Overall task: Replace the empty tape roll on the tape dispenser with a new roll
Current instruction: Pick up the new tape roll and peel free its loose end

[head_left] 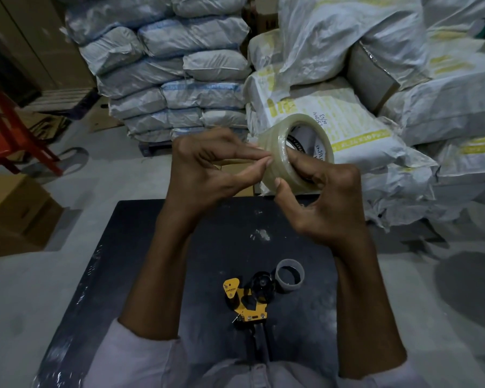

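Note:
A full roll of clear tape (305, 127) is held up above the far edge of the dark table (151, 261). My right hand (324, 203) grips it, thumb on the outer face and fingers through the core. The fingertips of my left hand (207, 169) pinch at the roll's outer surface on its left side. The yellow and black tape dispenser (248, 299) lies on the table below my hands with a bare hub. The empty grey cardboard core (289, 275) stands just to its right.
Stacked white woven sacks (185, 79) fill the back and right. A cardboard box (14, 208) sits on the floor at left, with a red metal frame (14, 130) behind it. Grey concrete floor surrounds the table.

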A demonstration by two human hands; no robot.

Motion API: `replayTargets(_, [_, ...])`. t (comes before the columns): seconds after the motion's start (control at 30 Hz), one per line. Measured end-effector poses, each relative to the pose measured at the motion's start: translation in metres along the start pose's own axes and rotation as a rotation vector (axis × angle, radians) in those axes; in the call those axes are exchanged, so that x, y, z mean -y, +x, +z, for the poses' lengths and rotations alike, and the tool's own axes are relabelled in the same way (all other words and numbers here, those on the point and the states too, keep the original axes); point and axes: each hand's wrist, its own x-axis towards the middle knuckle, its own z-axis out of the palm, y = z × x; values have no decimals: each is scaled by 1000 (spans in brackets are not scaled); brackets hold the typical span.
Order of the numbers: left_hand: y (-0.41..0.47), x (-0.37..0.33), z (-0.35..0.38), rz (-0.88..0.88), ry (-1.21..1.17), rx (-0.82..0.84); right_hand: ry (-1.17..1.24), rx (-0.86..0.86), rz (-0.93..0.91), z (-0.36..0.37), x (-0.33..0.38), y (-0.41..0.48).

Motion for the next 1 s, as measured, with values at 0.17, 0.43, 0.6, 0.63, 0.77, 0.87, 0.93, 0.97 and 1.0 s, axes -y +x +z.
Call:
replayTargets(0.17, [0, 3, 9, -101, -7, -66, -46, -18, -6, 8, 2, -5])
replayTargets(0.43, [3, -12, -7, -34, 48, 7, 11, -34, 44, 8, 6, 5])
replayTargets(0.6, [-1, -11, -1, 43, 81, -36, -35, -8, 35, 5, 5, 4])
replayTargets(0.63, [-1, -12, -1, 42, 66, -37, -43, -6, 36, 4, 5, 3])
replayTargets(0.77, [-2, -14, 2, 31, -7, -31, -51, -5, 26, 1, 6, 2])
replayTargets(0.87, [-1, -13, 5, 9, -35, -48, -72, -20, 8, 0, 5, 1])
replayTargets(0.93, [-1, -13, 5, -3, -47, -51, -90, -30, -4, 0, 5, 1])
replayTargets(0.97, [-1, -12, 5, -5, -55, -50, -101, -37, -14, 0, 5, 1])
replayTargets(1.0, [0, -12, 5, -8, -65, -52, -112, -44, -25, 0, 5, 1])
